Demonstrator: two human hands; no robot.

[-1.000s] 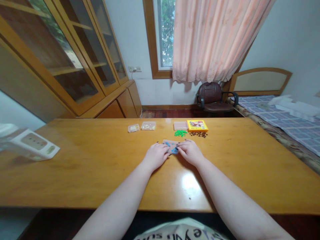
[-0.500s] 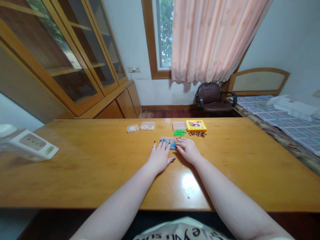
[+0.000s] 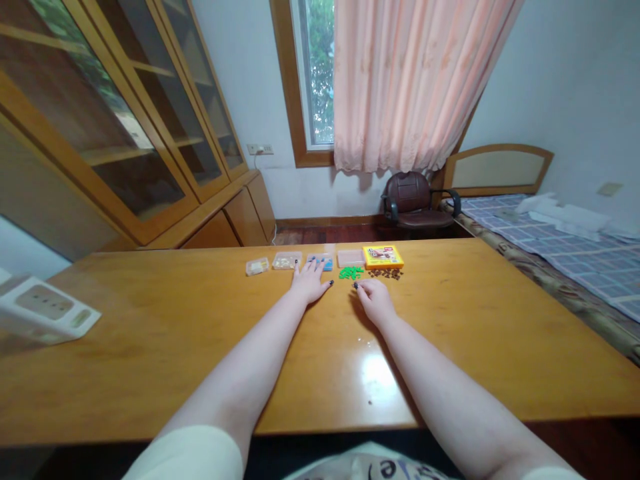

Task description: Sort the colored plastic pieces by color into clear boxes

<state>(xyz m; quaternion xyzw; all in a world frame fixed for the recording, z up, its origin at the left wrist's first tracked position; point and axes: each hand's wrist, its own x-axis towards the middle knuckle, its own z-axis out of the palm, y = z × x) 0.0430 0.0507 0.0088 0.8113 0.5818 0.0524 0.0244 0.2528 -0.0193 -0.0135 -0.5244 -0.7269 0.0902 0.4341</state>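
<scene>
My left hand (image 3: 307, 283) lies with fingers stretched out over a clear plastic box (image 3: 327, 264) that holds blue pieces. Its fingertips touch the box, and its thumb sticks out to the right. My right hand (image 3: 376, 299) hovers low over the table with its fingers curled together. Whatever those fingers hold, if anything, is hidden. Just beyond that hand lie a pile of small green pieces (image 3: 351, 273) and a scatter of small brown pieces (image 3: 387, 273).
Left of the blue pieces stand a clear box of whitish pieces (image 3: 287, 260) and a smaller clear box (image 3: 257, 267). Another clear box (image 3: 351, 258) sits beside a yellow box (image 3: 383, 257). A white appliance (image 3: 50, 303) occupies the table's left side. A small brown piece (image 3: 370, 403) lies near the front edge.
The box with blue pieces has moved away from me and left, into line with the other boxes, under my left hand. My right hand has left that box and its fingers have curled.
</scene>
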